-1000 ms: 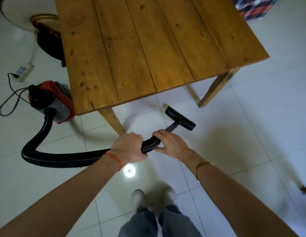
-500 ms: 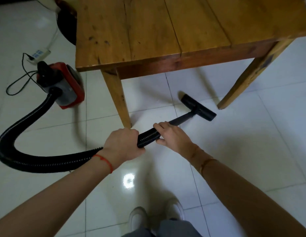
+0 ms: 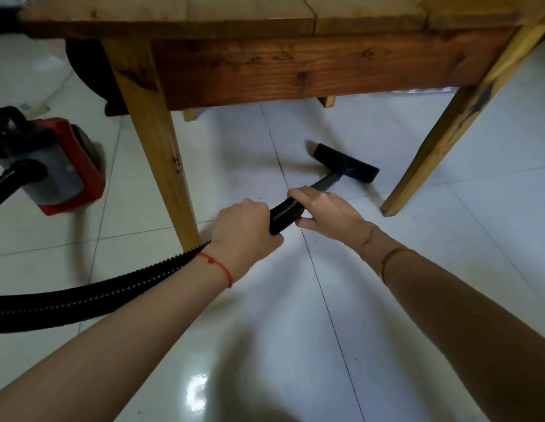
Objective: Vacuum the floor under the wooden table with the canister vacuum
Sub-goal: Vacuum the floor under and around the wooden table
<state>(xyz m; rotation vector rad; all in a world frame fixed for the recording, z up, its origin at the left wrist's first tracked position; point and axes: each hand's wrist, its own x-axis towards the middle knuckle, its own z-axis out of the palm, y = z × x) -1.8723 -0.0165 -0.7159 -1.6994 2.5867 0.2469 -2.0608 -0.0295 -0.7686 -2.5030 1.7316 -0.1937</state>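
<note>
The wooden table (image 3: pixel 295 71) fills the top of the view, seen from low down, with its near legs at left and right. A black ribbed hose (image 3: pixel 97 293) runs from the red and grey canister vacuum (image 3: pixel 61 169) at the left to my hands. My left hand (image 3: pixel 244 233) is closed around the hose. Just ahead of it my right hand (image 3: pixel 323 211) grips the hose's end where the black wand starts. The black floor nozzle (image 3: pixel 347 162) lies flat on the white tiles between the two near legs, just under the table's front rail.
The left near leg (image 3: pixel 155 153) stands close to my left hand and the hose. The right near leg (image 3: pixel 448 132) slants near the nozzle. Two far legs show under the rail. A dark round object (image 3: pixel 91 77) sits behind the left leg. White tiled floor (image 3: pixel 326 330) spreads around.
The view has dropped low, so the table's underside rail and far legs now show. Both hands kept their grip and pushed the nozzle forward under the table's edge.
</note>
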